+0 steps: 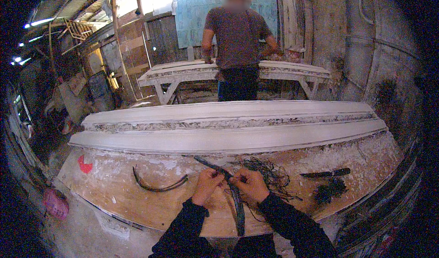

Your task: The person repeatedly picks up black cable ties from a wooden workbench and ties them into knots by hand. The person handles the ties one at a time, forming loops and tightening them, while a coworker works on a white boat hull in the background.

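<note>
A long bundle of dark, flexible strips point(236, 202) runs from the tabletop's middle toward my body, bending slightly between my hands. My left hand point(209, 185) is closed in a pinch at its left side. From the right, my right hand point(251, 185) pinches the same part, fingers curled. Any thin strand between the fingertips is too small to make out. Beside my right hand lies a loose tangle of dark cord point(276, 178). Left of my left hand rests a curved pair of dark strips point(160, 186).
Farther right lie a dark-handled knife point(325, 172) and a dark bunch of short strands point(330, 190). Two long white mouldings point(228, 139) span the table's far side. A red piece point(84, 164) sits at left, a pink basket point(56, 203) below. Another person point(240, 38) stands at the far bench point(183, 75).
</note>
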Available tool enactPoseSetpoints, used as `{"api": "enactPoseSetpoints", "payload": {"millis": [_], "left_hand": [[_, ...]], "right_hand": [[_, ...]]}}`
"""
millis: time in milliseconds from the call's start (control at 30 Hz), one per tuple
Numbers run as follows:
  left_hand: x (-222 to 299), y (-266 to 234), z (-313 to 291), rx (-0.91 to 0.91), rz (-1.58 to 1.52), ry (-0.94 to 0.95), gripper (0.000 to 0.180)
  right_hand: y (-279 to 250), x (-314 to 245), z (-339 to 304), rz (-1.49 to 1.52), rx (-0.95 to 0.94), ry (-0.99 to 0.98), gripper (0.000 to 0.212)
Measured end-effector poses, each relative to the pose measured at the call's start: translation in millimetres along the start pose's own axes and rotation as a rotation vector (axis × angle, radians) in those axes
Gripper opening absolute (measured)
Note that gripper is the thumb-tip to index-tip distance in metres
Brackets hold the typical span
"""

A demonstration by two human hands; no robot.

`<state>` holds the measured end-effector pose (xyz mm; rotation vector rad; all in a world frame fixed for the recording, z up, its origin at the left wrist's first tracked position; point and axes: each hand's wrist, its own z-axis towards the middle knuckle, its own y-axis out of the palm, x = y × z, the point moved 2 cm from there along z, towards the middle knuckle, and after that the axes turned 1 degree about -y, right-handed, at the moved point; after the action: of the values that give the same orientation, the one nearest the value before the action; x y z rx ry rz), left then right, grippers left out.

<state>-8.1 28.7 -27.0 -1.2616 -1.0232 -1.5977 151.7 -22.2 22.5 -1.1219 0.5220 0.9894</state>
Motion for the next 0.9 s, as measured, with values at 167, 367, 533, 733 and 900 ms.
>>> {"api": "enactPoseSetpoints", "payload": {"millis": [167,367,533,733,900], "left_hand": [[5.8,1.4,-1.8,0.006,0.064,-0.004,0.015],[9.5,3.8,-3.4,0.003,-0.017,-0.037,0.012],[11.3,5.5,-4.0,-0.017,-0.111,-0.024,0.010],[17.6,6.7,-4.1,-0.078,-0.009,0.011,0.009],[13.6,6.1,-1.8,-0.084,-0.058,-0.002,0.006]], "right_hand": [[1.4,2.1,0.4,0.037,0.031,-0.067,0.017],[2.2,5.4,-0.1,-0.034,-0.006,-0.010,0.018],[2.4,4.9,0.2,-0.020,0.009,-0.005,0.019],[1.4,1.0,-0.8,0.024,0.000,0.037,0.019],[-0.2,-2.2,-0.6,0.046,0.012,-0.005,0.018]]}}
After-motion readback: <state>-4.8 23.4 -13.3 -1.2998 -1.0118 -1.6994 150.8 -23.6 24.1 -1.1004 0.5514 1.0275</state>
